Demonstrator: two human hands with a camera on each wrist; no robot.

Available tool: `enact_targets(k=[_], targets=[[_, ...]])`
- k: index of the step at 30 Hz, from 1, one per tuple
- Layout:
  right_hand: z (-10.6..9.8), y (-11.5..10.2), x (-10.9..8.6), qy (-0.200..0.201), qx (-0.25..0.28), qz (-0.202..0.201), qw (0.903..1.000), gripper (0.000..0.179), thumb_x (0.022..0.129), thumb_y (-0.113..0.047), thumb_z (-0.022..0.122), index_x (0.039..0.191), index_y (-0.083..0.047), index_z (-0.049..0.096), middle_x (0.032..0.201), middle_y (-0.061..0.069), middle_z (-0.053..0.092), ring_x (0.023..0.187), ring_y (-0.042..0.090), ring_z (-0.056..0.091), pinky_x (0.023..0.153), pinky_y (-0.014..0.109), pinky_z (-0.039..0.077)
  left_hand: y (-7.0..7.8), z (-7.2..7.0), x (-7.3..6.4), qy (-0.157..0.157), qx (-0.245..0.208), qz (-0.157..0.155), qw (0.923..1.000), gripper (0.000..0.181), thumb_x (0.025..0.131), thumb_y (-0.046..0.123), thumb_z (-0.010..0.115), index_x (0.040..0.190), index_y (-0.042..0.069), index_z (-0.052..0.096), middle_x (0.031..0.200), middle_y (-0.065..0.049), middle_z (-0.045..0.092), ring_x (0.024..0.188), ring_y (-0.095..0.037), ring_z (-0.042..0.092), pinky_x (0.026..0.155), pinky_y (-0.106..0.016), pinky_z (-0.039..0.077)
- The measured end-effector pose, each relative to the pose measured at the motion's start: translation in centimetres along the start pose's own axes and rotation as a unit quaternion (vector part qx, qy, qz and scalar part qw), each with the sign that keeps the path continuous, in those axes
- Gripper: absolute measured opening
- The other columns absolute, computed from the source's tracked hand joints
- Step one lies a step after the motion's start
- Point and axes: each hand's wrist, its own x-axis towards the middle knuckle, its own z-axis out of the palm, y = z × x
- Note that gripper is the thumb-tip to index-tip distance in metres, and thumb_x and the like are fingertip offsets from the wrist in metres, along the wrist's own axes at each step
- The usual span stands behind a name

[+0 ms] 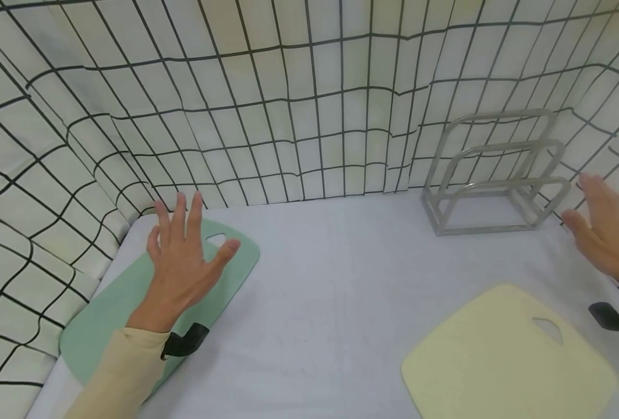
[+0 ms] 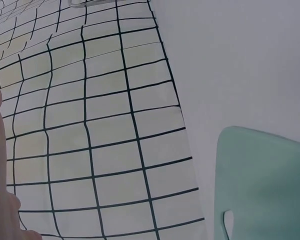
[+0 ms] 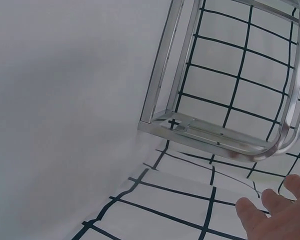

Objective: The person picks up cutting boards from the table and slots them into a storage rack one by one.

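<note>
My left hand, fingers spread, hovers over a green cutting board that lies at the left of the table. The board's slot handle points toward the back. In the left wrist view only part of the hand shows at the left edge, apart from the board. At the far right, my right hand holds nothing, its fingers extended beside a metal rack with several upright loops. The right wrist view has those fingers below the rack. A pale yellow cutting board lies front right.
A white cloth-like surface covers the table. Behind it and along both sides stand white drapes with a black grid pattern. The rack stands close to the back right corner.
</note>
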Motion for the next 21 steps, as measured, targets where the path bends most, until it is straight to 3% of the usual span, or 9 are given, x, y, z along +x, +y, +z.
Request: enact_targets(k=[13, 21], targets=[[0.5, 0.2, 1.0, 0.027, 0.024, -0.012, 0.9993, 0.085, 0.109, -0.060, 0.026, 0.165, -0.004, -0.005, 0.172, 0.025, -0.009, 0.160, 0.047, -0.007, 0.128, 0.065, -0.005, 1.0, 0.3, 0.7, -0.003, 0.002, 0.011, 0.9999, 0.104, 0.093, 0.078, 0.047, 0.168, 0.025, -0.003, 0.177, -0.008, -0.007, 0.161, -0.035, -0.025, 0.123, -0.073, 0.000], [0.6, 0.6, 1.4, 0.027, 0.035, 0.029, 0.9986, 0.079, 0.111, -0.053, 0.025, 0.165, -0.005, -0.007, 0.172, 0.023, -0.010, 0.160, 0.048, -0.005, 0.127, 0.068, -0.001, 1.8, 0.8, 1.2, -0.013, 0.004, 0.019, 0.9997, 0.105, 0.093, 0.080, 0.045, 0.168, 0.025, -0.004, 0.177, -0.008, -0.007, 0.161, -0.037, -0.024, 0.123, -0.072, 0.000]])
